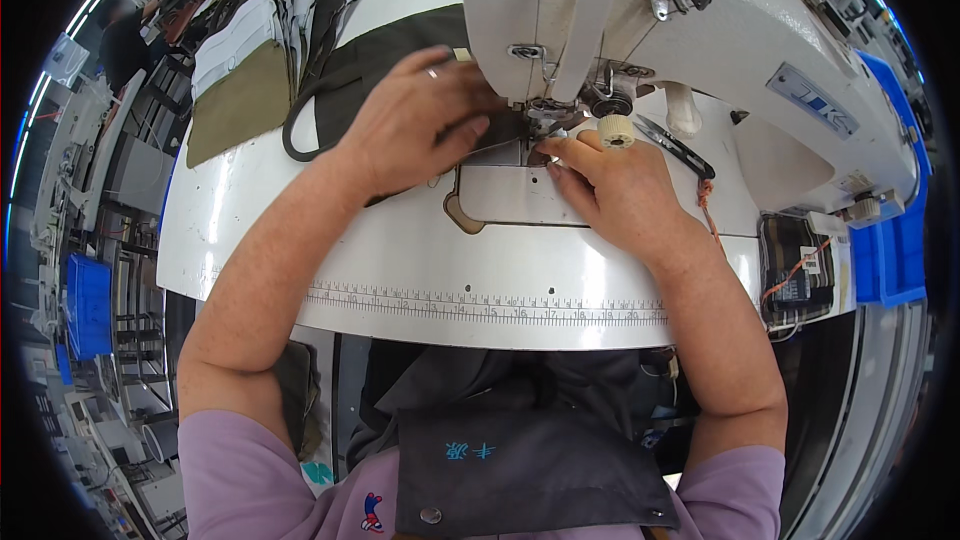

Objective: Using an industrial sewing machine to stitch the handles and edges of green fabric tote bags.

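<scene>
A dark olive-black fabric piece (370, 60) lies on the white table and runs under the sewing machine (510, 0) to its presser foot (543, 118). My left hand (420, 120) rests over this fabric left of the needle, thumb apart from the stretched fingers; the fingertips are blurred and partly behind the machine head. Close to the presser foot on the right, my right hand (620, 185) pinches the fabric's edge between thumb and forefinger. Its other fingers are curled and partly hidden by a cream knob (616, 131).
Thread snips (680, 148) with an orange cord lie right of my right hand. Olive cloth pieces (240, 105), white pieces (235, 45) and a black strap (297, 135) are at the left. A ruler strip (480, 305) follows the front edge. Blue bins (890, 250) stand at the right.
</scene>
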Action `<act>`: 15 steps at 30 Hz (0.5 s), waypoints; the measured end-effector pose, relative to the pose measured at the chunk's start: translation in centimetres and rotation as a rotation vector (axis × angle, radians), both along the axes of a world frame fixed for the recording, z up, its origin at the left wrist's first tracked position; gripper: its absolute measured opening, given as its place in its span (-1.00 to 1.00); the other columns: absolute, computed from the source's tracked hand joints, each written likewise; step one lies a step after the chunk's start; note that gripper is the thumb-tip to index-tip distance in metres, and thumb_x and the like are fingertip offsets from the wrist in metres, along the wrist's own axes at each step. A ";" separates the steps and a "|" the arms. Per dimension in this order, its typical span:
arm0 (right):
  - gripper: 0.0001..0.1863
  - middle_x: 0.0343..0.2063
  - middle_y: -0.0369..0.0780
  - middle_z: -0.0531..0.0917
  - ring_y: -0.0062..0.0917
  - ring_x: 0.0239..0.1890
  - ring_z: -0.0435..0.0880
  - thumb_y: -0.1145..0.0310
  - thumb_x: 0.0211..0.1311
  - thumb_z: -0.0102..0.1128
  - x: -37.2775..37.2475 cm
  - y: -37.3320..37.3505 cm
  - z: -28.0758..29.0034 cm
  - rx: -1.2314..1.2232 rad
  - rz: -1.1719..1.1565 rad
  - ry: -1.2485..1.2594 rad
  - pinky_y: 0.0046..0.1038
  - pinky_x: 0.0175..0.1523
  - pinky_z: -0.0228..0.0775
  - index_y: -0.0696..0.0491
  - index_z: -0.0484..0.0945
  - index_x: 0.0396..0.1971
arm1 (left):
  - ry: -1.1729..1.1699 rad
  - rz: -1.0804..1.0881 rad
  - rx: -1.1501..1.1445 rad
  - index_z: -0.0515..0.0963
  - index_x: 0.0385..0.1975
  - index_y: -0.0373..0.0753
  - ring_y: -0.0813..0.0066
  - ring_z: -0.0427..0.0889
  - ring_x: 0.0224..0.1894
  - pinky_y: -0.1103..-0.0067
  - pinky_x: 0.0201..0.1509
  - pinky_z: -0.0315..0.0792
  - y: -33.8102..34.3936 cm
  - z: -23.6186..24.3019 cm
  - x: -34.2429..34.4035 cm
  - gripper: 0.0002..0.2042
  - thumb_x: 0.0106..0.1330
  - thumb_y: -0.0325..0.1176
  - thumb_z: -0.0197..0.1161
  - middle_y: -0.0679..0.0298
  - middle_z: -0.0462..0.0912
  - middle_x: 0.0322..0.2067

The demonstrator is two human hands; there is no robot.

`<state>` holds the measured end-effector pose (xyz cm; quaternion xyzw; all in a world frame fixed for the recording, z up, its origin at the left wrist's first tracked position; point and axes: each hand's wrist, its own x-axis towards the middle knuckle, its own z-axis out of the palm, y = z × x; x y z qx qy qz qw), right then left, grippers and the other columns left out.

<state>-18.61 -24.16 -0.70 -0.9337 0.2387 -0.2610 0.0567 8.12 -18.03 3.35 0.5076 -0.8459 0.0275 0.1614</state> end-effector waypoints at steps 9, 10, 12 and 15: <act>-0.79 -0.42 -0.21 0.68 -0.28 -0.37 0.73 0.27 0.34 0.25 -0.1 -0.1 0.0 -0.018 0.006 0.013 -0.22 -0.28 0.53 -0.07 0.75 -0.11 | -0.242 0.499 0.190 0.21 0.54 -0.05 -0.42 0.34 0.36 0.03 0.33 0.42 4.7 -1.2 -2.9 -0.21 0.42 0.26 0.14 -0.40 0.21 0.40; -0.79 -0.40 -0.22 0.68 -0.29 -0.37 0.73 0.28 0.34 0.25 -0.1 0.0 0.1 -0.007 -0.006 0.015 -0.22 -0.28 0.53 -0.07 0.74 -0.11 | -0.251 0.511 0.230 0.20 0.53 -0.12 -0.45 0.43 0.30 0.08 0.28 0.49 6.1 -0.6 -3.7 -0.18 0.42 0.27 0.15 -0.42 0.23 0.38; -0.79 -0.39 -0.22 0.68 -0.29 -0.37 0.73 0.28 0.34 0.24 0.1 0.2 0.1 0.006 -0.009 0.012 -0.22 -0.28 0.53 -0.07 0.74 -0.10 | -0.400 0.606 0.363 0.15 0.56 -0.15 -0.40 0.59 0.14 0.15 0.17 0.56 8.0 1.0 -5.2 -0.07 0.35 0.39 0.12 -0.48 0.33 0.29; -0.79 -0.39 -0.23 0.66 -0.29 -0.37 0.73 0.30 0.34 0.24 -0.1 0.1 -0.1 -0.015 0.015 0.015 -0.21 -0.28 0.53 -0.08 0.74 -0.09 | -0.459 0.608 0.573 0.29 0.47 -0.27 -0.07 0.71 0.01 0.17 0.16 0.54 6.6 3.9 -6.7 -0.05 0.30 0.44 0.12 -0.33 0.50 0.20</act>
